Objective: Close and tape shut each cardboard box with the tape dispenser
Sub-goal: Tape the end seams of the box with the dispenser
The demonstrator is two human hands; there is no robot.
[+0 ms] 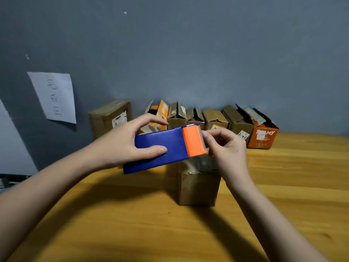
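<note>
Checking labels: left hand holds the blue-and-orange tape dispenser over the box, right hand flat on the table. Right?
Not quite. The left hand does grip the tape dispenser above the box, but the right hand is not on the table: the head view shows it raised, fingertips pinching at the tape end by the dispenser's serrated edge.

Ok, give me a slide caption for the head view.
Left hand holds the tape dispenser above a brown box while the right hand picks at the tape end.
</note>
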